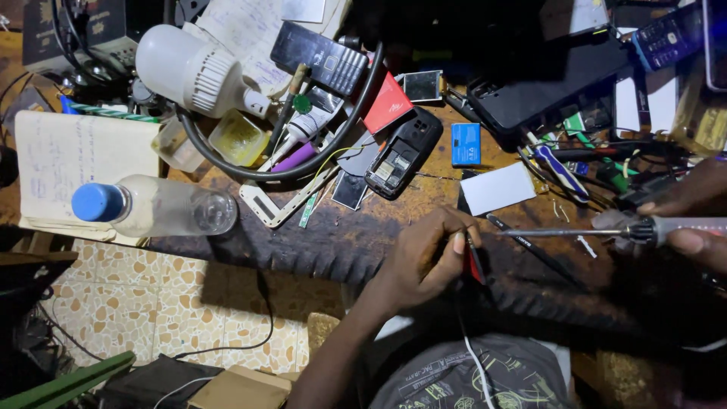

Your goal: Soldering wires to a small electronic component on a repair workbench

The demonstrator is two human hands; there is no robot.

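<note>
Near the front edge of the cluttered tabletop (318,242), the left hand (428,254) is curled narrow, pinching a small thin red-and-black part (474,265) between thumb and fingertips; what kind of part it is cannot be made out. Just right of it, the right hand (693,220) grips a screwdriver (606,229) by its grey handle, the shaft lying level with its tip pointing at the left hand, close to the pinched part but apart from it. This hand is cut off by the frame's right edge.

Farther back, a small yellowish tray (239,138) sits inside a loop of black cable (303,163); its contents are too dim to tell. A clear plastic bottle (155,206) with a blue cap lies on its side at left, apparently empty. An opened black mobile phone (403,154) lies behind the left hand, well apart.
</note>
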